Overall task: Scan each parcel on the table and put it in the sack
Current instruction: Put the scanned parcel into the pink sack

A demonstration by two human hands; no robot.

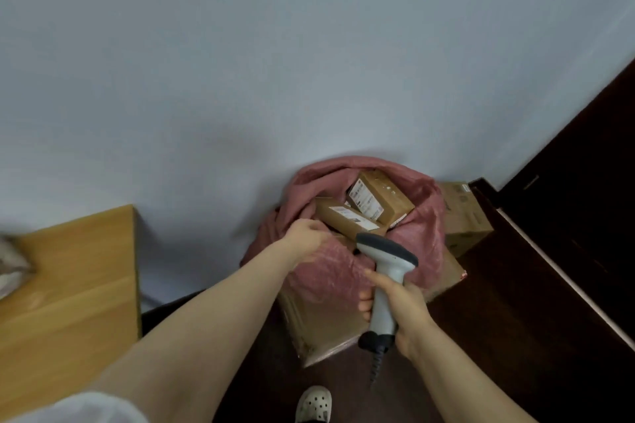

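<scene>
Far left, a pale soft parcel (10, 264) lies blurred at the frame edge on the wooden worktop (75, 285), the only one in view there. Across to the middle, the left hand (305, 237) is out at the near-left rim of the pink sack (330, 275). Its fingers are bent down where the plastic meets a box. Whether they clutch the plastic, the box or nothing, I cannot tell.

The sack stands against the pale wall (240, 62) with its mouth wide open. Two cardboard parcels are inside. The nearer parcel (347, 218) lies flat, label up, just beside the left hand's fingertips. The farther parcel (381, 197) is tilted against the back of the sack, its label facing us.

The sack seems to rest on a large cardboard carton (319, 326) on the dark floor (498, 302). Below that, at the bottom edge, is one white clog (314, 403).

On the right, the right hand (405, 312) is wrapped firmly round the grey handle of a barcode scanner (385, 271), index finger up at the front of the handle. The scanner's dark head hangs over the sack's near rim, pointing left. Its coiled cable (376, 367) drops from the butt.

Further right, a second cardboard box (464, 213) sits behind the sack by the wall, and dark woodwork (584, 182) fills the right edge.
</scene>
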